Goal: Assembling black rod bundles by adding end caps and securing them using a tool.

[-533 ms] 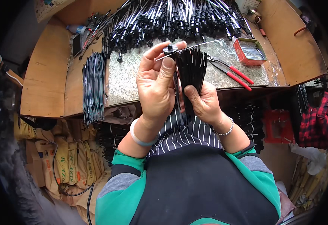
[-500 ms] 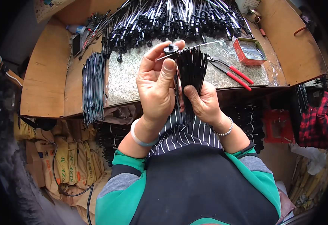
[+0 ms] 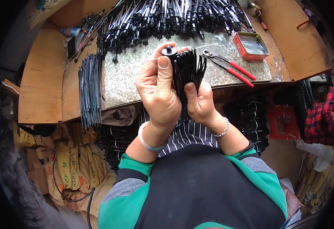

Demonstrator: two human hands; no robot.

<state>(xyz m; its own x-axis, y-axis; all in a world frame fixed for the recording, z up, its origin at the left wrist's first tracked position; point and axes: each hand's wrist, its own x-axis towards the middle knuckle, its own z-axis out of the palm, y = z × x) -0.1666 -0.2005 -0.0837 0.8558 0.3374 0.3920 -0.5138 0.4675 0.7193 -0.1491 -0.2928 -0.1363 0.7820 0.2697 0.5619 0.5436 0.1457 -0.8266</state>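
Observation:
In my left hand, closed between thumb and fingers, is a round black disc-shaped piece with a short stub on top. It sits right beside the upper end of a bundle of thin black strips. My right hand is wrapped round that bundle lower down, thumb across its front, and the strips stand upright, fanning out at the top. A thin straight wire runs across behind the bundle's top; a short end shows left of my left thumb. My left fingertips are partly hidden behind the disc.
Red-handled cutting pliers and a red tin of thin wires lie on the right. A large heap of black-tipped rods fills the back. Dark strips hang over the left edge. A person in a checked sleeve is far right.
My left hand and the disc have tilted and dropped slightly, closer against the bundle's top. The wire sits lower and shows less across the front. The whole view has shifted a little.

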